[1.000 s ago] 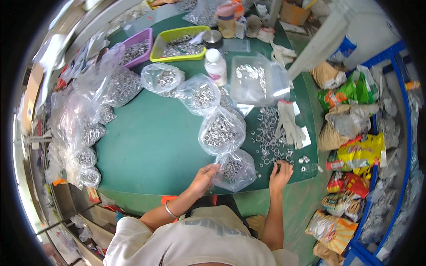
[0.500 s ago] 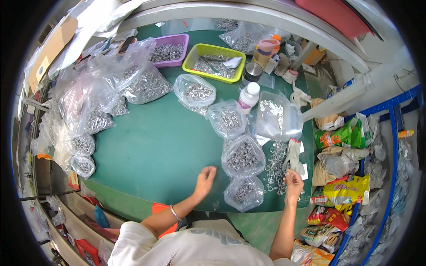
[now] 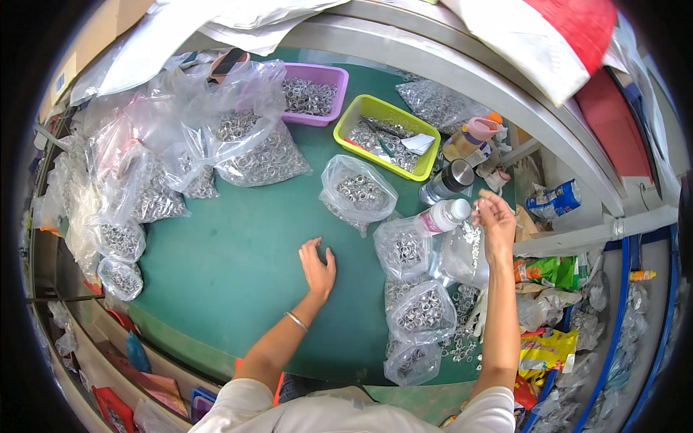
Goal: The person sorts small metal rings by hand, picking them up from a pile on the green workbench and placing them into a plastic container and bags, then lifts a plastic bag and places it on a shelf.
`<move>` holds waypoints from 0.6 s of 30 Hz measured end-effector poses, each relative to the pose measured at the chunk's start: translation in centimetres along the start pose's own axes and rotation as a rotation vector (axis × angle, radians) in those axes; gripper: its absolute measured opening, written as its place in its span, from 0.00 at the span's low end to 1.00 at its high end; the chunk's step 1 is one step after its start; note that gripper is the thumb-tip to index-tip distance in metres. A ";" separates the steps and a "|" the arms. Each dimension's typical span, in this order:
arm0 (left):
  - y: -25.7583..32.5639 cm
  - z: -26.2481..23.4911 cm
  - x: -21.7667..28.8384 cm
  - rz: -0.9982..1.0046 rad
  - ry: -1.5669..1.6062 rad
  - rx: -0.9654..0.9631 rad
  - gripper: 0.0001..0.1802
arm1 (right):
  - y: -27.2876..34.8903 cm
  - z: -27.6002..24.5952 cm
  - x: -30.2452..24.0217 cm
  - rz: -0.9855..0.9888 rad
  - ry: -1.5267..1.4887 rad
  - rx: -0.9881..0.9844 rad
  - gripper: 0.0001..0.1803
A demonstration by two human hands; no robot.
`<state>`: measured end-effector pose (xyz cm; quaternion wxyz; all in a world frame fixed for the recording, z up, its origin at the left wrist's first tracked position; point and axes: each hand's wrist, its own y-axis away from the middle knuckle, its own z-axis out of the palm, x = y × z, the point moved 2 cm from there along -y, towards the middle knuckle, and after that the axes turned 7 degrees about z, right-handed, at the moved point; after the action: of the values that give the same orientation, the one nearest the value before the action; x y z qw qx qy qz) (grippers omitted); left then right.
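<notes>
My left hand rests on the green tabletop, holding nothing, its thumb and fingers apart. My right hand is raised beside the white bottle, above a clear plastic container with small pale pieces in it. Its fingers are curled together at the tips; what they pinch is too small to make out. Loose metal rings lie below my right forearm, next to a pale glove partly hidden by it. Open clear bags of metal rings stand in a row between my hands.
A yellow-green tray and a purple tray hold metal parts at the back. A dark-lidded jar stands by the bottle. Bulging bags of rings line the left side. A metal frame beam crosses at right.
My right hand has moved from the loose rings by the glove, away from me, to beside the white bottle. My left hand's fingers have spread. The whole view has shifted.
</notes>
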<state>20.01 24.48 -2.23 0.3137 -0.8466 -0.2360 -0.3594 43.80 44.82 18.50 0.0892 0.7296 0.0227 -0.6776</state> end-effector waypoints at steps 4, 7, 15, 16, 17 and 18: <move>-0.7 -0.2 0.5 -0.036 0.002 -0.049 0.19 | -4.2 -0.1 1.2 0.033 -0.118 -0.012 0.10; -0.6 -0.4 0.4 -0.037 -0.008 -0.067 0.21 | -6.1 -0.7 2.1 0.046 -0.193 -0.014 0.09; -0.7 0.1 0.5 -0.044 -0.018 -0.087 0.21 | -10.9 -3.0 2.4 -0.056 0.015 0.108 0.09; -0.7 0.1 0.5 -0.051 -0.025 -0.093 0.21 | -11.2 -3.2 2.6 -0.046 0.001 0.147 0.09; -0.6 0.1 0.6 -0.057 -0.033 -0.100 0.21 | -11.1 -3.3 3.0 -0.067 -0.004 0.148 0.09; -0.7 0.0 0.9 -0.049 -0.040 -0.097 0.21 | -11.3 -4.0 3.9 -0.080 0.053 0.156 0.09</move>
<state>20.10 25.11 -1.26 0.2586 -0.8618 -0.2453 -0.3609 46.35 56.18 13.75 0.0042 0.7504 0.0016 -0.6609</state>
